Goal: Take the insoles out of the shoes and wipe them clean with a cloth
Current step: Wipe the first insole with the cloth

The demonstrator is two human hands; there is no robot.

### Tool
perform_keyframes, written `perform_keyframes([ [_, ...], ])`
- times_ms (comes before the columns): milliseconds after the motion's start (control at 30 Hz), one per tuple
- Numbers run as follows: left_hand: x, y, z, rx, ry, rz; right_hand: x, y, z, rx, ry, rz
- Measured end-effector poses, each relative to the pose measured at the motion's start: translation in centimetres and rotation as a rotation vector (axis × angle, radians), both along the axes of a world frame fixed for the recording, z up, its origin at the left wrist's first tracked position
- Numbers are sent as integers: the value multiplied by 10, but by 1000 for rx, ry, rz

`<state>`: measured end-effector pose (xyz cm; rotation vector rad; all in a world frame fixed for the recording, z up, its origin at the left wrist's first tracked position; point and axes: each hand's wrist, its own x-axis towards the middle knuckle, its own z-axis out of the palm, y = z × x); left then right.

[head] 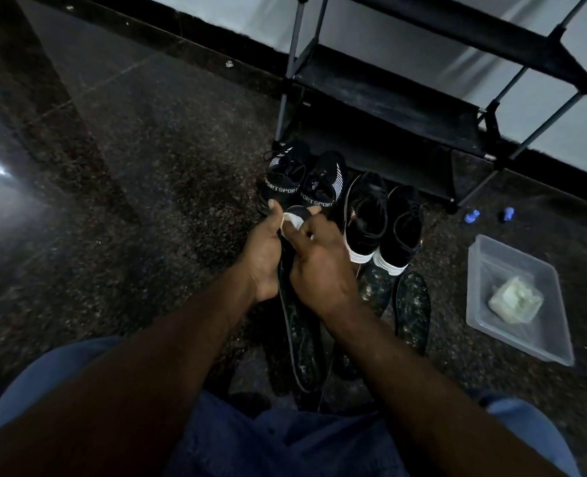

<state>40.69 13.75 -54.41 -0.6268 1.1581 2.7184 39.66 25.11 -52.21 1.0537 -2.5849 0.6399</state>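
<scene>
Floor (147, 208): dark speckled stone, glossy, with a glare streak at the far left. Pale wall (243, 12) behind it, black skirting along its foot. Shoe rack (388, 98): black shelves on grey poles, against the wall, top cut off by the frame. Blue shorts (285, 442) at the bottom edge, with two bare forearms reaching out over them. Clear plastic tub (491, 266) on the floor to the right, well apart from the hands; the pale wad (515, 302) inside could be cloth or paper, cannot tell. Two shoe pairs stand in a row before the rack: SPORT-lettered pair (285, 177) on the left, white-soled black pair (367, 215) just beside it. Loose insoles (412, 311) lie on the floor near the white-soled heels, one partly hidden by the right forearm. Held insole (302, 339): dark with pale flecks, running from the hands toward the shorts. Left grip (262, 249) is curled round its upper left edge. Right grip (319, 266) pinches a small white cloth (293, 222) onto its top end. Two small blue objects (472, 215) lie by the rack foot, too small to identify.
</scene>
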Motion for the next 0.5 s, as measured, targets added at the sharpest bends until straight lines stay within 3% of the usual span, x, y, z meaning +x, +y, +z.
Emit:
perform_keyframes([
  [133,2,1,1,15,12,-38,-20,11,1,-65,5,-147],
  [300,-1,0,-3,-24,3,17,-4,8,-1,17,-21,30],
  [433,2,4,-3,-29,11,-41,-19,14,0,-64,-43,-135],
  [500,2,5,-4,-47,4,-33,-9,8,1,-32,-55,-74],
])
